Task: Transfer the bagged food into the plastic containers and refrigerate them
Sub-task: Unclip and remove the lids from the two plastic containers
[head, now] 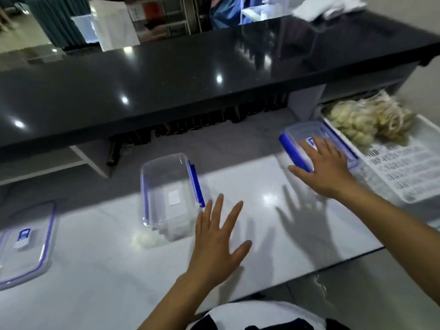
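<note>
R hand (326, 170) flat, fingers spread, on lidded container (316, 145) beside tray (426, 186) w/ bagged food (364, 120). L hand (219, 236) splayed, holding nothing, just right of open container (169, 194). Loose lid (26, 244) at far-left counter edge. Bare white counter (297, 222) btwn hands.

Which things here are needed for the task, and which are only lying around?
Needed: open container; closed container under right hand; loose lid; bagged food; tray.
Lying around: white cloth; black counter.
</note>
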`<state>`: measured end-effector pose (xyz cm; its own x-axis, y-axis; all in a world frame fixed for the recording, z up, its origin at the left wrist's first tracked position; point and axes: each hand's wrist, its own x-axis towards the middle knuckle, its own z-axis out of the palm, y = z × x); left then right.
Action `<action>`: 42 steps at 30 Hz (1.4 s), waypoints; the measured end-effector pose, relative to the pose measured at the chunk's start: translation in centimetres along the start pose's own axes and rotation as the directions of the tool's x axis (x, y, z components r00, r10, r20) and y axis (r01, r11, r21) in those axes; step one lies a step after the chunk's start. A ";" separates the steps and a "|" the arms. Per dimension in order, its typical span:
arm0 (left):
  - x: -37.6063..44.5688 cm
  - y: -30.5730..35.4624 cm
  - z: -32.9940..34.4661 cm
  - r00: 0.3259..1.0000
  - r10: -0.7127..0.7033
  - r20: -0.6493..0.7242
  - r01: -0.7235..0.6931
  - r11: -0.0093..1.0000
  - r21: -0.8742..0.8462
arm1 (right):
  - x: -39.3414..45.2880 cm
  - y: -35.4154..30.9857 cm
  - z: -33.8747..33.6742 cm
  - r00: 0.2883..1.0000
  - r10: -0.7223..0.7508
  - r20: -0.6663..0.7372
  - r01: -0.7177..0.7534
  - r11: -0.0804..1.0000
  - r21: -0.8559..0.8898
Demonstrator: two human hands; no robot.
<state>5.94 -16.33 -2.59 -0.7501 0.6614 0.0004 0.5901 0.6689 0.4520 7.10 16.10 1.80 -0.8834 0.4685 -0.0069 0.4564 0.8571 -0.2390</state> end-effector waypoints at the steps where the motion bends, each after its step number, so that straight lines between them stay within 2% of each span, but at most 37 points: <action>1: 0.5 0.6 1.0 0.998 0.001 0.061 -0.003 0.999 0.039 | 0.5 1.6 -0.2 1.000 0.018 0.025 -0.017 0.999 -0.035; 4: 1.7 1.8 3.5 0.980 -0.059 0.190 0.028 0.986 0.163 | 1.8 4.3 0.2 0.994 0.005 0.106 0.003 0.997 -0.076; 8: 1.5 2.6 5.4 0.948 -0.179 0.263 0.120 0.967 0.226 | 3.4 5.6 1.1 0.992 -0.031 0.125 0.036 0.998 -0.043; 12: 0.8 2.8 6.1 0.942 -0.231 0.245 0.166 0.952 0.259 | 3.4 5.4 2.1 0.995 -0.021 0.099 0.032 0.993 -0.117; 16: 0.8 3.1 6.1 0.943 -0.243 0.228 0.191 0.955 0.229 | 1.5 4.6 2.6 0.989 -0.026 0.146 0.054 0.980 -0.194; 21: 0.5 3.4 6.8 0.934 -0.290 0.211 0.258 0.952 0.166 | -2.6 3.2 2.7 0.981 -0.061 0.182 0.088 0.986 -0.144; 24: 0.5 4.2 6.4 0.915 -0.332 0.229 0.332 0.942 0.040 | -6.1 1.8 1.9 0.963 -0.108 0.249 0.143 0.982 -0.126; 26: 0.6 5.2 5.4 0.907 -0.371 0.202 0.408 0.893 -0.191 | -8.6 1.0 0.7 0.924 -0.188 0.333 0.219 0.974 -0.060; 27: 0.6 5.9 4.6 0.901 -0.392 0.183 0.433 0.823 -0.368 | -9.7 0.9 -0.1 0.896 -0.241 0.373 0.260 0.966 0.000; 29: 0.9 7.3 3.3 0.873 -0.444 0.201 0.460 0.615 -0.640 | -11.2 1.2 -2.3 0.846 -0.338 0.411 0.275 0.939 0.207; 31: 1.7 8.2 2.3 0.848 -0.467 0.249 0.470 0.448 -0.760 | -11.0 2.1 -4.1 0.871 -0.353 0.342 0.149 0.852 0.501; 33: 2.9 8.9 1.7 0.830 -0.467 0.305 0.467 0.285 -0.837 | -9.5 3.8 -4.5 0.935 -0.236 0.265 -0.008 0.733 0.680; 34: 3.4 9.1 1.5 0.822 -0.465 0.328 0.473 0.236 -0.849 | -8.6 4.7 -4.2 0.952 -0.148 0.268 -0.101 0.675 0.730; 37: 4.4 9.5 1.3 0.817 -0.468 0.338 0.493 0.261 -0.830 | -6.9 6.2 -2.1 0.917 0.025 0.398 -0.361 0.478 0.801; 40: 4.3 9.4 1.4 0.817 -0.471 0.331 0.498 0.289 -0.817 | -6.8 6.6 0.0 0.887 -0.008 0.462 -0.437 0.310 0.844; 42: 3.6 9.1 1.6 0.803 -0.488 0.343 0.515 0.277 -0.811 | -7.3 6.7 0.5 0.880 -0.021 0.475 -0.456 0.244 0.856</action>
<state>9.08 -7.30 0.15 -0.7875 0.3210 -0.5261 -0.4648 0.2511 0.8490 16.57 18.33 -0.23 -0.8371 0.2929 -0.4620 0.4234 -0.1878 -0.8863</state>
